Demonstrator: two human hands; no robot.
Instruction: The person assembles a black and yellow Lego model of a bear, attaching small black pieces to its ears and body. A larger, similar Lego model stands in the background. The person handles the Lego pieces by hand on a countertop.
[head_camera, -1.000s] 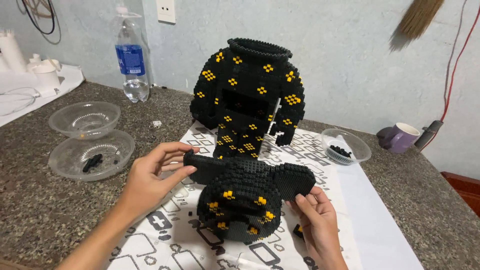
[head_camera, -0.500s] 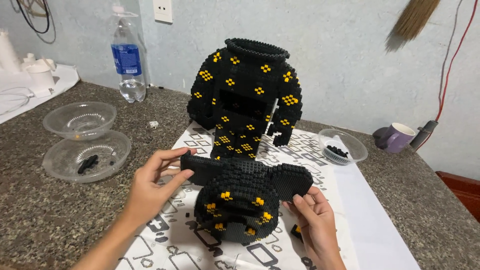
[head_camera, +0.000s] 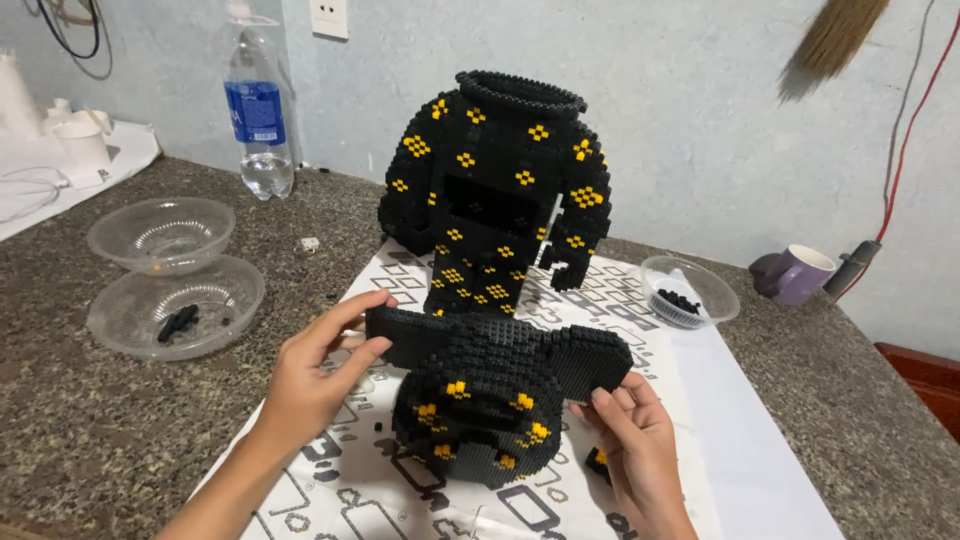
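At the nine o'clock edge of the granite counter (head_camera: 60, 420), two clear plastic bowls (head_camera: 175, 305) are sitting, one overlapping the other, the nearer one holding a few black pieces. Up at eleven o'clock a water bottle (head_camera: 258, 115) with a blue label is standing against the wall.

The left hand (head_camera: 315, 375) is reaching in from seven o'clock, its thumb and fingers grasping the left flat ear of the black-and-yellow block head (head_camera: 490, 400), which is lying at the centre of view on a white patterned sheet (head_camera: 340, 480). The head is resting on its rounded side, with both ears spreading out toward nine and three o'clock.

Directly behind it, at twelve o'clock, the block torso (head_camera: 495, 200) in the same black with yellow diamond spots is standing upright, its open collar facing up.

The right hand (head_camera: 635, 450) is coming in from five o'clock, its fingertips pressing against the lower edge of the right ear; whether it is fully gripping it cannot be told.

At two o'clock a small clear dish (head_camera: 690, 292) is holding black bits, and farther toward three o'clock a purple mug (head_camera: 798, 275) is sitting beside the wall.
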